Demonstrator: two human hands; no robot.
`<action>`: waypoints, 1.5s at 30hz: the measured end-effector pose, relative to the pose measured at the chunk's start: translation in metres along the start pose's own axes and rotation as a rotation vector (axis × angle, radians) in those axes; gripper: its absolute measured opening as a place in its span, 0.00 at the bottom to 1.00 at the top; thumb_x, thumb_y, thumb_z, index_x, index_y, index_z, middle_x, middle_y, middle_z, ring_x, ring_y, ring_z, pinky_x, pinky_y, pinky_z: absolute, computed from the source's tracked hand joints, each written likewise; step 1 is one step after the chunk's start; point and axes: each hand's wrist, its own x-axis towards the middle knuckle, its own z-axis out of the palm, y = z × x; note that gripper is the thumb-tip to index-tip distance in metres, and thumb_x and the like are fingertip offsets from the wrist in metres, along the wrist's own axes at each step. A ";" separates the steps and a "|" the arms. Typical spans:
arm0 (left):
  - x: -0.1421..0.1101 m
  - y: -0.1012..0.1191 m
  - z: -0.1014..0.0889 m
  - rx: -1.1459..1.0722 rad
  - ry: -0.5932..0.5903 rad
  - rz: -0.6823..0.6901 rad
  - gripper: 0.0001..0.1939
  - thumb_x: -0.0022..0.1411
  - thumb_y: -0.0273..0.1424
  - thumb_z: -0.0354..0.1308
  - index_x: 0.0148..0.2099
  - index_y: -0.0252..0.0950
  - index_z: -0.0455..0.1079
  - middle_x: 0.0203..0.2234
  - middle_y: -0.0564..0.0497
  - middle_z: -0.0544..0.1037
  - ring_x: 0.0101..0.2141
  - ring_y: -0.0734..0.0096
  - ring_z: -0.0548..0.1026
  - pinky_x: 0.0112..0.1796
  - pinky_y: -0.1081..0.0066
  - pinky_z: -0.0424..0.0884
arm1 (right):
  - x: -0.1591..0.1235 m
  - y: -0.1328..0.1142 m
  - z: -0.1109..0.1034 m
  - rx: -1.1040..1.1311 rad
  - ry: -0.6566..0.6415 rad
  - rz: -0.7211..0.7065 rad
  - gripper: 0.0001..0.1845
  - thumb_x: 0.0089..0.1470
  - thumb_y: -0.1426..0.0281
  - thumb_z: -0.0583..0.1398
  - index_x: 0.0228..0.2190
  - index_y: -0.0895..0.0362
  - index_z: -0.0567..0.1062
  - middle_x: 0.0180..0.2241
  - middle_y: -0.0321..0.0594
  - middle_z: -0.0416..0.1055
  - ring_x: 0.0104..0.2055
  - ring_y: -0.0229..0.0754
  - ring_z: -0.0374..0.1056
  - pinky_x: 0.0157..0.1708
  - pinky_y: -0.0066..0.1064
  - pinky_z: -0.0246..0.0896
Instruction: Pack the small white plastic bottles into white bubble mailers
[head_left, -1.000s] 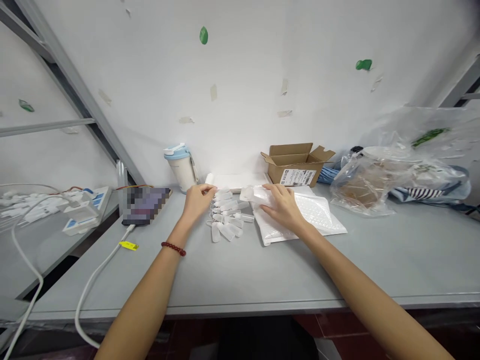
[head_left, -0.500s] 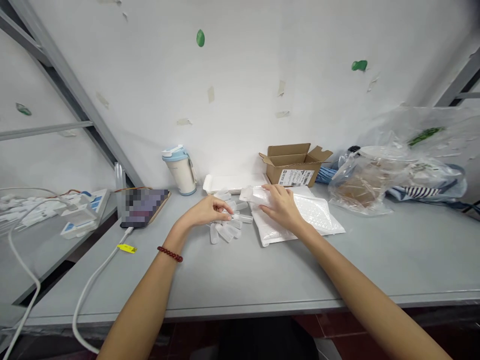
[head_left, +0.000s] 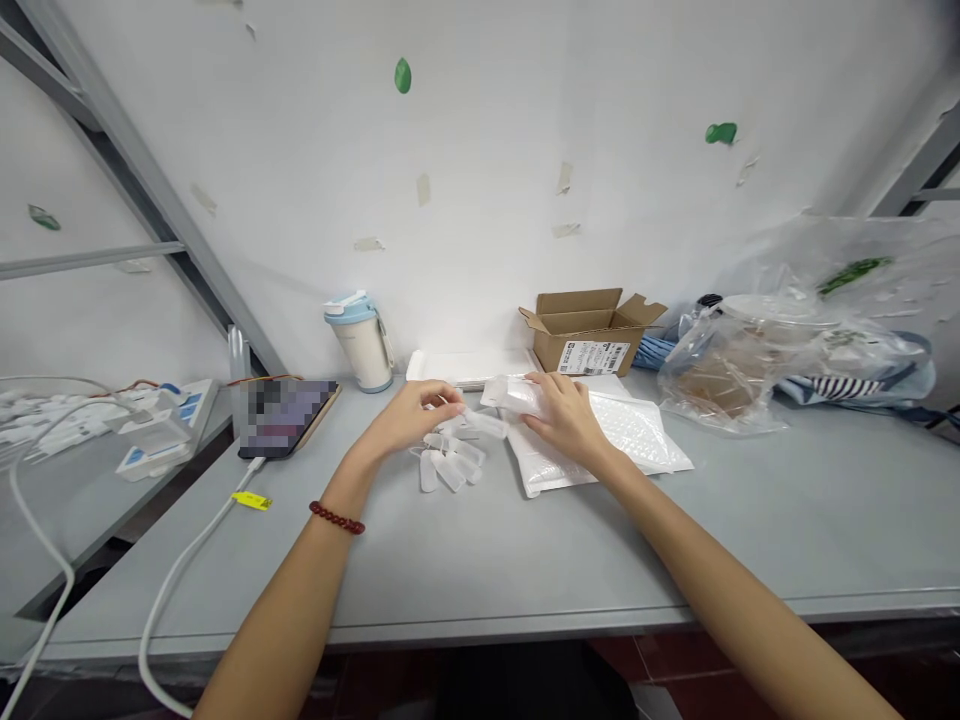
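My left hand (head_left: pixel 417 412) is closed in a pinch on one small translucent plastic piece (head_left: pixel 486 425), raised over a loose pile. Below it on the desk, several more rounded translucent pieces (head_left: pixel 452 468) lie fanned out. Fingers of my right hand (head_left: pixel 562 412) are wrapped over a clear plastic pouch (head_left: pixel 517 396), whose end points toward my left hand; its contents are hard to make out. Under the right hand lie white bubble mailers (head_left: pixel 630 440), partly hidden by that hand and forearm.
Behind the hands are a stack of white trays or packets (head_left: pixel 472 364) and an open cardboard box (head_left: pixel 592 340). A tumbler (head_left: pixel 361 345) and a phone (head_left: pixel 289 420) with a white cable (head_left: pixel 196 550) stand left. Plastic bags (head_left: pixel 735 370) lie right.
My left hand has lifted slightly from the pile, and a translucent piece now sticks out from its fingertips toward the right hand. My right hand stays on the pouch, almost unmoved.
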 end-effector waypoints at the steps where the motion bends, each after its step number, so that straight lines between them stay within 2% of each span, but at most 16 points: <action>1: 0.001 0.000 -0.002 -0.058 0.054 -0.032 0.10 0.53 0.38 0.58 0.31 0.36 0.74 0.24 0.51 0.74 0.21 0.75 0.67 0.25 0.72 0.64 | 0.000 0.000 0.000 -0.001 0.000 0.003 0.23 0.50 0.69 0.58 0.50 0.55 0.62 0.47 0.47 0.67 0.51 0.53 0.60 0.47 0.45 0.51; 5: 0.006 -0.008 -0.003 -0.132 0.293 -0.060 0.11 0.52 0.37 0.59 0.32 0.33 0.71 0.21 0.52 0.72 0.21 0.74 0.69 0.26 0.71 0.67 | 0.000 -0.001 -0.001 0.002 -0.008 -0.010 0.23 0.51 0.68 0.58 0.50 0.55 0.63 0.47 0.48 0.67 0.51 0.53 0.60 0.47 0.45 0.51; 8: 0.009 -0.015 0.002 0.010 0.355 0.000 0.10 0.53 0.36 0.56 0.31 0.33 0.70 0.24 0.51 0.73 0.23 0.72 0.71 0.27 0.71 0.69 | 0.000 -0.003 -0.002 0.015 0.000 -0.021 0.24 0.50 0.68 0.58 0.50 0.55 0.62 0.47 0.48 0.66 0.52 0.53 0.60 0.48 0.45 0.51; 12: 0.009 -0.017 0.012 0.175 0.318 0.116 0.08 0.56 0.33 0.53 0.31 0.34 0.70 0.27 0.49 0.74 0.27 0.71 0.71 0.30 0.70 0.70 | -0.001 -0.007 -0.002 0.034 0.020 -0.052 0.24 0.50 0.69 0.59 0.49 0.54 0.62 0.47 0.47 0.67 0.51 0.53 0.60 0.48 0.45 0.50; 17: 0.008 -0.014 0.028 0.147 0.242 0.196 0.08 0.58 0.31 0.52 0.32 0.35 0.71 0.29 0.49 0.75 0.31 0.70 0.71 0.33 0.70 0.70 | -0.003 -0.009 0.002 0.048 0.039 -0.087 0.24 0.50 0.70 0.58 0.50 0.54 0.62 0.47 0.47 0.67 0.51 0.52 0.61 0.47 0.43 0.51; 21: 0.007 -0.009 0.040 0.074 0.153 0.213 0.08 0.58 0.30 0.53 0.32 0.35 0.72 0.29 0.50 0.76 0.32 0.70 0.72 0.34 0.72 0.69 | -0.004 -0.011 0.003 0.054 0.036 -0.121 0.23 0.50 0.70 0.58 0.49 0.55 0.63 0.47 0.48 0.67 0.51 0.52 0.61 0.45 0.42 0.50; 26: 0.004 -0.004 0.044 0.201 -0.008 0.305 0.13 0.59 0.28 0.49 0.27 0.36 0.74 0.25 0.51 0.77 0.29 0.71 0.72 0.33 0.72 0.66 | -0.004 -0.016 0.001 0.058 0.004 -0.153 0.20 0.50 0.72 0.57 0.47 0.55 0.65 0.45 0.47 0.69 0.49 0.51 0.62 0.44 0.40 0.50; 28: 0.004 -0.002 0.038 0.176 0.023 0.258 0.12 0.58 0.29 0.51 0.30 0.36 0.75 0.28 0.51 0.79 0.31 0.69 0.73 0.34 0.72 0.67 | -0.004 -0.017 0.000 0.060 -0.004 -0.160 0.19 0.50 0.72 0.57 0.46 0.56 0.65 0.44 0.46 0.69 0.48 0.50 0.63 0.44 0.40 0.50; 30: 0.003 -0.001 0.025 0.115 0.109 0.143 0.11 0.57 0.31 0.53 0.35 0.35 0.76 0.31 0.49 0.79 0.31 0.69 0.74 0.33 0.72 0.68 | -0.004 -0.017 -0.001 0.064 -0.001 -0.153 0.19 0.50 0.71 0.58 0.46 0.56 0.65 0.45 0.46 0.68 0.49 0.50 0.62 0.44 0.40 0.50; 32: 0.002 -0.003 0.008 0.083 0.152 0.005 0.12 0.55 0.34 0.55 0.37 0.34 0.76 0.29 0.49 0.79 0.28 0.70 0.74 0.30 0.72 0.67 | -0.004 -0.016 -0.002 0.071 0.009 -0.138 0.19 0.50 0.71 0.58 0.46 0.55 0.65 0.45 0.47 0.68 0.49 0.50 0.62 0.44 0.40 0.50; 33: 0.002 -0.004 0.000 0.084 0.119 -0.038 0.11 0.54 0.35 0.56 0.36 0.33 0.75 0.28 0.49 0.78 0.27 0.71 0.73 0.28 0.73 0.67 | -0.004 -0.015 -0.002 0.075 0.014 -0.131 0.19 0.50 0.70 0.58 0.46 0.55 0.65 0.45 0.47 0.68 0.49 0.50 0.62 0.45 0.40 0.50; 37: 0.000 -0.015 -0.024 0.103 -0.134 -0.194 0.11 0.50 0.37 0.59 0.33 0.34 0.74 0.24 0.51 0.75 0.25 0.72 0.71 0.24 0.74 0.63 | -0.004 -0.014 -0.001 0.076 0.016 -0.117 0.21 0.50 0.70 0.59 0.47 0.54 0.64 0.46 0.47 0.67 0.49 0.51 0.62 0.45 0.41 0.51; 41: -0.003 -0.018 -0.031 0.154 -0.221 -0.250 0.11 0.49 0.38 0.60 0.30 0.35 0.74 0.20 0.54 0.70 0.23 0.74 0.67 0.23 0.75 0.60 | -0.004 -0.014 -0.003 0.072 0.017 -0.122 0.21 0.50 0.69 0.59 0.47 0.54 0.63 0.47 0.47 0.67 0.50 0.52 0.61 0.46 0.43 0.51; 45: -0.004 -0.015 -0.032 0.191 -0.314 -0.298 0.13 0.47 0.38 0.61 0.34 0.36 0.75 0.17 0.56 0.66 0.20 0.76 0.64 0.23 0.74 0.58 | -0.003 -0.015 -0.005 0.082 0.013 -0.112 0.21 0.51 0.68 0.59 0.47 0.53 0.63 0.47 0.47 0.67 0.50 0.52 0.61 0.47 0.44 0.51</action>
